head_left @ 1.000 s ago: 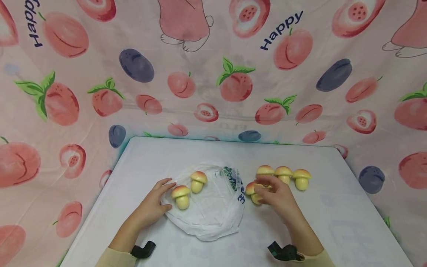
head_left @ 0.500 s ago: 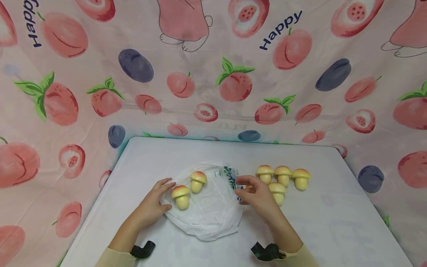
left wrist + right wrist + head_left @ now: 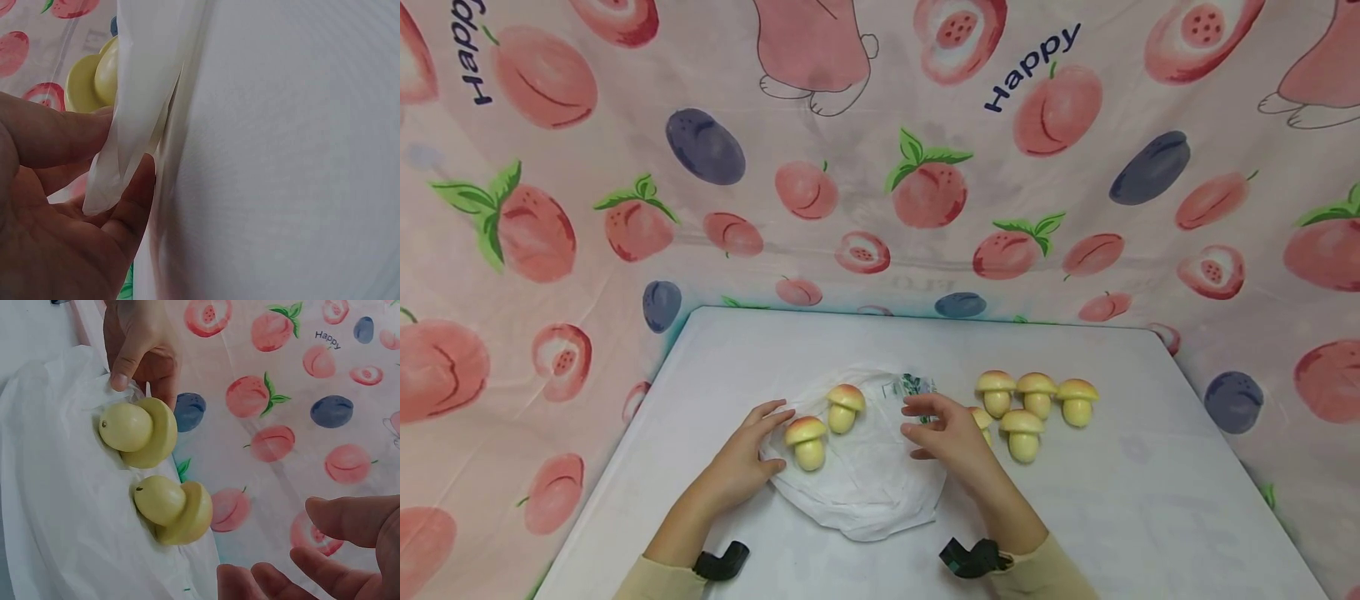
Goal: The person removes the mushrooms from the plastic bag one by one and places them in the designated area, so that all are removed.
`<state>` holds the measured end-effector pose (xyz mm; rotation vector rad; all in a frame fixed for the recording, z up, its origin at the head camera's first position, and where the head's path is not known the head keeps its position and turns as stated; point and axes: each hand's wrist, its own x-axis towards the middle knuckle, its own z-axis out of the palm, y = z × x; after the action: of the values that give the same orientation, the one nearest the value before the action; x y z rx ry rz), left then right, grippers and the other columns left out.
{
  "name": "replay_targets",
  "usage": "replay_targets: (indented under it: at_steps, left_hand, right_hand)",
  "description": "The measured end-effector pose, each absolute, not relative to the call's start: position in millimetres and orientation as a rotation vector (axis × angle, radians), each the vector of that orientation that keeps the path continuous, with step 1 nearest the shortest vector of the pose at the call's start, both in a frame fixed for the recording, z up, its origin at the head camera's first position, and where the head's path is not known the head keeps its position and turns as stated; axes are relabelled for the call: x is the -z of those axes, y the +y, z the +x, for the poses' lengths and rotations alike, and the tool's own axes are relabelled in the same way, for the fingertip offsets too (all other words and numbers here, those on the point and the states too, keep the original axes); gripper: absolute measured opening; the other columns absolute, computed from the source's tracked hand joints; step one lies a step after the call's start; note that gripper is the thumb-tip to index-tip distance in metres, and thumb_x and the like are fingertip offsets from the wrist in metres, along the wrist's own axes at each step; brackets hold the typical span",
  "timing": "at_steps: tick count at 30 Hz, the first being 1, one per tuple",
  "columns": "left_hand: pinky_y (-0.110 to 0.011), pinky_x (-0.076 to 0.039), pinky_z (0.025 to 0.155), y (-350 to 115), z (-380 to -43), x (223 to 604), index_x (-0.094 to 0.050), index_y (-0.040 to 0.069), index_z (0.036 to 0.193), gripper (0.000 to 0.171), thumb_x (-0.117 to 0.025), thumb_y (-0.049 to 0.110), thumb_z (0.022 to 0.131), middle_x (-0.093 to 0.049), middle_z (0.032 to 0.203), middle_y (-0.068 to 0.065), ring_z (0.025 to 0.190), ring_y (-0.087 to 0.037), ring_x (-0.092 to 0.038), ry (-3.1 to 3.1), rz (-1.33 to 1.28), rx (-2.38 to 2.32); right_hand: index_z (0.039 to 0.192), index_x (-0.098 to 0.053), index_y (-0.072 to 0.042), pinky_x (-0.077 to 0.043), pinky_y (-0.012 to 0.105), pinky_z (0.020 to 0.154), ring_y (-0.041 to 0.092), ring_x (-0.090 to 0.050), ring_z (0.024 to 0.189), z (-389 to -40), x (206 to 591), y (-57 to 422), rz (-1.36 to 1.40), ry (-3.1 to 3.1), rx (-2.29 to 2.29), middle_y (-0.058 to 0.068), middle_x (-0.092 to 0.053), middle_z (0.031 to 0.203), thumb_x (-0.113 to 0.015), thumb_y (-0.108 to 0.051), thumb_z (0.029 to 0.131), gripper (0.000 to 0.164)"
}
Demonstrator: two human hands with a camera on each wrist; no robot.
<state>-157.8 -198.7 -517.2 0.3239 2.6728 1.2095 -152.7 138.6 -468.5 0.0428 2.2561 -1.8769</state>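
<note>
A white plastic bag [image 3: 880, 492] with dark printing lies flat at the middle of the table. Two toy mushrooms [image 3: 809, 446] with yellow stems and orange-yellow caps lie on its left part. My left hand [image 3: 741, 462] grips the bag's left edge. In the left wrist view, its thumb [image 3: 69, 134] and fingers pinch a fold of the plastic. My right hand [image 3: 951, 437] is over the bag's right side, fingers loosely bent and apart, holding nothing. Several more toy mushrooms [image 3: 1077, 404] lie right of the bag; my right hand partly hides one of them [image 3: 982, 423].
The white table [image 3: 1150, 517] has a raised-looking back edge against a pink fruit-print cloth [image 3: 865, 208]. A black wrist camera mount [image 3: 722, 562] sits at my left wrist and another mount [image 3: 973, 558] at my right.
My right hand has moved left, away from the mushrooms on the right, to over the bag's right side. The left hand and the two mushrooms on the bag have stayed put.
</note>
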Motion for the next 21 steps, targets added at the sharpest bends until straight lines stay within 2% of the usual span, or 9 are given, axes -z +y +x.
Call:
replay_targets:
  at_steps: [11, 19, 21]
  left_hand:
    - [-0.069, -0.032, 0.127, -198.8, -158.1, 518.2, -0.052, 0.010, 0.158, 0.074, -0.076, -0.007, 0.090, -0.032, 0.176, -0.011, 0.163, -0.046, -0.029, 2.675, 0.324, -1.216]
    - [-0.068, -0.030, 0.128, -198.0, -158.0, 517.4, -0.053, 0.006, 0.157, 0.074, -0.075, -0.009, 0.088, -0.032, 0.175, -0.013, 0.163, -0.046, -0.029, 2.668, 0.324, -1.253]
    - [-0.068, -0.030, 0.128, -198.1, -158.0, 517.5, -0.053, 0.006, 0.157, 0.074, -0.075, -0.009, 0.088, -0.032, 0.175, -0.013, 0.163, -0.046, -0.029, 2.671, 0.327, -1.250]
  right_hand:
    - [0.140, -0.066, -0.002, -0.068, 0.043, 0.076, 0.035, -0.077, 0.104, -163.7, 481.9, 123.1, 0.078, 2.254, 1.851, 0.023, -0.071, 0.134, -0.077, -0.010, 0.097, 0.045]
    - [0.141, -0.065, -0.001, -0.068, 0.042, 0.078, 0.026, -0.076, 0.101, -173.2, 488.0, 113.2, 0.079, 2.192, 1.875, 0.021, -0.071, 0.134, -0.076, -0.010, 0.097, 0.046]
    - [0.141, -0.064, 0.000, -0.068, 0.042, 0.078, 0.028, -0.077, 0.103, -175.3, 489.1, 111.1, 0.071, 2.172, 1.879, 0.023, -0.070, 0.136, -0.076, -0.011, 0.098, 0.046]
